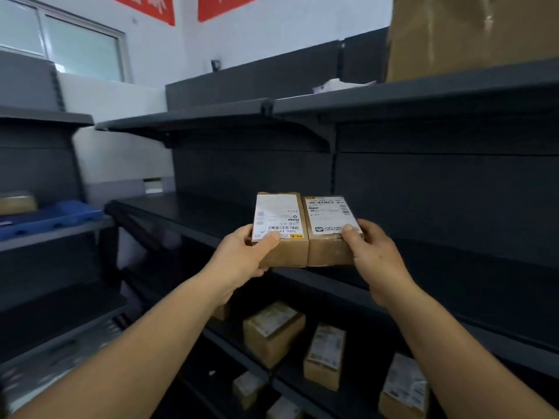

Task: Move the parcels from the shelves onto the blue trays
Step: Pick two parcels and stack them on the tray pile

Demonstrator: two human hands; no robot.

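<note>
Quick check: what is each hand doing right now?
Left hand: closed on the left parcel.
Right hand: closed on the right parcel.

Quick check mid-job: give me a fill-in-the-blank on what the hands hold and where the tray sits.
1. The left hand and right hand hold ____ parcels side by side.
2. The left parcel and right parcel each carry a white ____ on top.
3. The blue tray lies to the person's ____.
4. More parcels sit on the shelves ____ the hands.

Missing: two; label; left; below
</note>
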